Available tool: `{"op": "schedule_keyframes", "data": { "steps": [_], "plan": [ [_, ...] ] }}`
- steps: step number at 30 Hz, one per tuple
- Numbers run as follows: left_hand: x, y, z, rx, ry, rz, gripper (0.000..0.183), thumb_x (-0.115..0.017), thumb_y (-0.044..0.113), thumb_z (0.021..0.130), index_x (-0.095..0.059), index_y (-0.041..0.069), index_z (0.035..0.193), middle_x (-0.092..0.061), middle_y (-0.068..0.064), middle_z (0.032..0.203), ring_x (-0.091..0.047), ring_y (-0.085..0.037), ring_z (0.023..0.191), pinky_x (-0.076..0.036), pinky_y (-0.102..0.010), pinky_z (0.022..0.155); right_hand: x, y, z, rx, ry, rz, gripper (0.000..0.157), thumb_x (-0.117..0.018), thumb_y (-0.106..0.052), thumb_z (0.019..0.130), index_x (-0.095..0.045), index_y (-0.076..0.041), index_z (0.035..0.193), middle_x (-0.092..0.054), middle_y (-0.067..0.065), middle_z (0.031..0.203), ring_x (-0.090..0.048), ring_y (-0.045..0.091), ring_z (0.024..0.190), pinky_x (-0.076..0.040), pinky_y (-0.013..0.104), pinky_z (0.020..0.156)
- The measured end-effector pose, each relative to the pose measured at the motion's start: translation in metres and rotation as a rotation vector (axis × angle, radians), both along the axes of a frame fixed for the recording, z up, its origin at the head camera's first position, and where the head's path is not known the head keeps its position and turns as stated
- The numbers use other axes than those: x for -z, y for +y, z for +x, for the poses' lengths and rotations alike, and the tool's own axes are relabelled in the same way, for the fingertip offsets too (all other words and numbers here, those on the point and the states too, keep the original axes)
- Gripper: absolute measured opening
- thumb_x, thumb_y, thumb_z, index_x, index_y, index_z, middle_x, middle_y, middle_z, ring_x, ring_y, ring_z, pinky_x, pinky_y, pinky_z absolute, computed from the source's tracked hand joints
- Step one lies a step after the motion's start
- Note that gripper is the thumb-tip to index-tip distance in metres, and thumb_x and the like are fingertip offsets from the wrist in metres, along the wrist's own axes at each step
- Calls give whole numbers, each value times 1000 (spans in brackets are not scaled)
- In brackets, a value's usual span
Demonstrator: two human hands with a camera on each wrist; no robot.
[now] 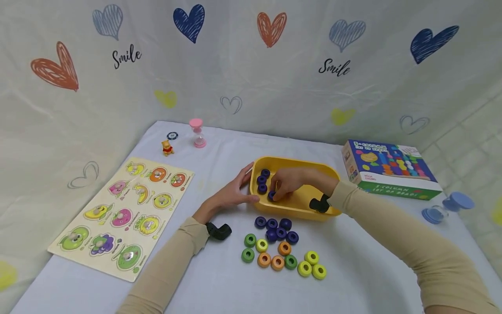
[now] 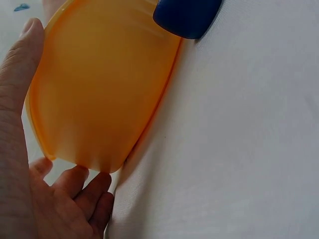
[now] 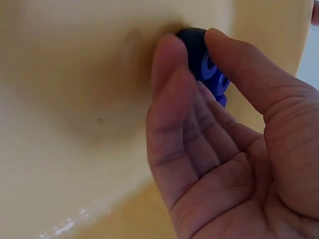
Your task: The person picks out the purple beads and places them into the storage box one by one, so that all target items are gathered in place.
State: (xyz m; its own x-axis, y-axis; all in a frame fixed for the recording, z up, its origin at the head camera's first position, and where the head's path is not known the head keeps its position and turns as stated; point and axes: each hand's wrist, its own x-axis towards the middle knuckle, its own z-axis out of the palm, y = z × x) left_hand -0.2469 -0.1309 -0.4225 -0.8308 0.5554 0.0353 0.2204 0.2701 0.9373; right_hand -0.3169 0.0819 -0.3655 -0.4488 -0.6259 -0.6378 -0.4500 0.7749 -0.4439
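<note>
A yellow tray (image 1: 302, 212) sits on the table. My left hand (image 1: 232, 190) holds its left end, the thumb near the front corner and the fingers towards the back one. In the left wrist view, the fingertips (image 2: 102, 180) touch the tray's end wall. Reaching inside the tray, my right hand (image 1: 289, 181) pinches a dark blue bead (image 1: 271, 196) between thumb and fingers, low over the floor. Right beside it, several dark blue ring beads (image 1: 262, 179) stand in a row along the tray's left end. In the right wrist view, the pinched bead (image 3: 193, 47) is partly hidden by the fingers.
In front of the tray lie more blue beads (image 1: 281, 233), and green (image 1: 248, 255), orange (image 1: 277, 263) and yellow beads (image 1: 305, 268). A fruit puzzle board (image 1: 125, 218) lies left. A boxed bead set (image 1: 392, 168) and a blue hourglass (image 1: 447, 207) stand right; a pink hourglass (image 1: 198, 133) stands behind.
</note>
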Motion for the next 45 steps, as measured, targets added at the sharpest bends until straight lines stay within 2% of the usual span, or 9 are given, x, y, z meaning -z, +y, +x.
{"op": "schedule_keyframes", "data": {
  "steps": [6,12,16,24,29,34,38,40,45],
  "plan": [
    [0,2,-1,8,20,29,101,-70,36,77,0,17,146,-15,-9,149,-14,-16,135,-10,-42,108,-2,-3,2,-2,9,-44,25,-66,-18,83,-61,-1,100,-64,3,79,-61,16,69,-51,25,65],
    [0,2,0,-2,11,16,100,-70,35,77,0,19,146,-14,-6,149,-13,-14,135,-9,-43,108,-2,-8,3,-7,-20,-64,13,-63,-16,85,-63,-3,89,-63,7,77,-62,22,68,-53,30,65],
    [0,1,0,-3,5,11,100,-70,34,77,1,20,146,-13,-5,149,-13,-15,135,-9,-43,108,-3,-10,5,-18,-19,-65,11,-61,-16,86,-65,-6,84,-62,8,77,-60,25,69,-53,33,65],
    [1,2,0,-7,-8,-3,98,-69,28,79,2,21,146,-13,-3,150,-12,-15,135,-9,-42,108,-7,-8,6,-54,-1,-72,12,-58,-15,88,-67,-8,89,-62,4,79,-58,21,68,-51,29,62],
    [0,2,1,-15,-3,-11,98,-70,30,78,1,20,146,-14,-4,149,-13,-16,135,-9,-43,108,-16,-3,15,-59,34,-96,14,-56,-15,89,-66,-6,94,-61,6,80,-57,22,68,-49,26,60],
    [-2,3,2,-29,-3,-34,99,-70,34,77,0,21,146,-15,-2,149,-13,-13,135,-9,-43,108,-28,7,37,-43,166,-183,11,-57,-17,89,-65,-10,93,-59,0,76,-55,17,65,-47,24,60],
    [-2,4,2,-33,-6,-51,98,-70,33,78,0,22,146,-14,-1,149,-13,-13,135,-9,-43,108,-37,18,66,-32,344,-246,7,-61,-23,87,-64,-18,90,-56,-8,70,-51,9,63,-46,23,61],
    [-2,4,1,-32,-4,-46,98,-70,31,78,0,22,146,-14,-2,149,-13,-15,135,-9,-44,108,-41,23,83,-25,402,-261,7,-62,-25,86,-63,-20,90,-55,-10,69,-49,8,63,-45,23,61],
    [4,2,-2,-28,-5,11,99,-72,28,77,-1,20,146,-14,-4,149,-14,-16,135,-9,-44,108,-40,36,119,-16,431,-269,10,-63,-27,85,-64,-21,92,-53,-14,66,-48,5,62,-44,20,58]
  ]
}}
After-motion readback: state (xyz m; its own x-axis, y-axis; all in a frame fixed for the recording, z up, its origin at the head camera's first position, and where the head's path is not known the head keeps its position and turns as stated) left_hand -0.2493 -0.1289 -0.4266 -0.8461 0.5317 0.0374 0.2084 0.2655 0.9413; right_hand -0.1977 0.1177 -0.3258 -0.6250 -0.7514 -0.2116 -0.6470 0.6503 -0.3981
